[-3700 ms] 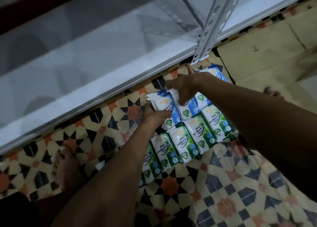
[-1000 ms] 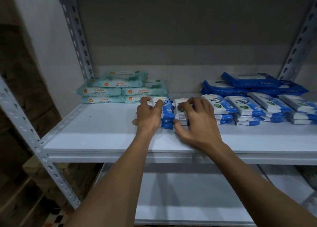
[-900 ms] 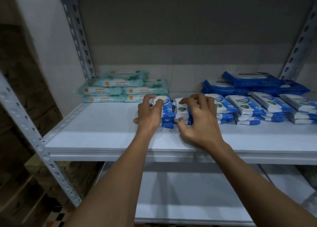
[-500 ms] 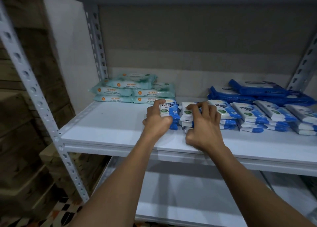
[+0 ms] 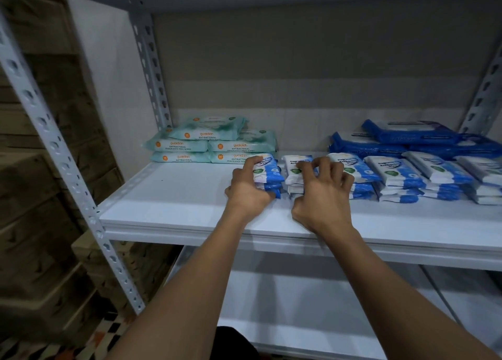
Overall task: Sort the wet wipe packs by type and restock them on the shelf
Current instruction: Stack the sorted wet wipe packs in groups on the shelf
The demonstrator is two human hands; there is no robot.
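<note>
Two short stacks of blue-and-white antibacterial wipe packs sit side by side at the middle of the white shelf board (image 5: 173,196), and each hand is on one of them. The left hand (image 5: 248,187) wraps the left stack (image 5: 267,173) from its outer side, fingers curled over the top pack and thumb low against the edge. The right hand (image 5: 323,189) claws over the right stack (image 5: 294,174), fingertips hooked on the top pack's far end and the thumb down on the board.

A narrow gap separates the two stacks. The right stack lies just beside the row of matching blue-and-white packs (image 5: 394,174) that runs off to the right, and its pile looks uneven, the lower packs jutting forward of the top one. The long axes of all these packs run front to back, short ends facing the person.

The move to come likely turns on that gap: the left stack lies directly left of the right one, at the same depth, so a straight push rightward by the left hand would close it into the row. The left hand is the nearer and better placed for that; the right hand mainly squares its own pile.

Behind to the left, pale green Guardian packs (image 5: 207,145) are piled apart; dark blue packs (image 5: 407,138) lie at the back right.
</note>
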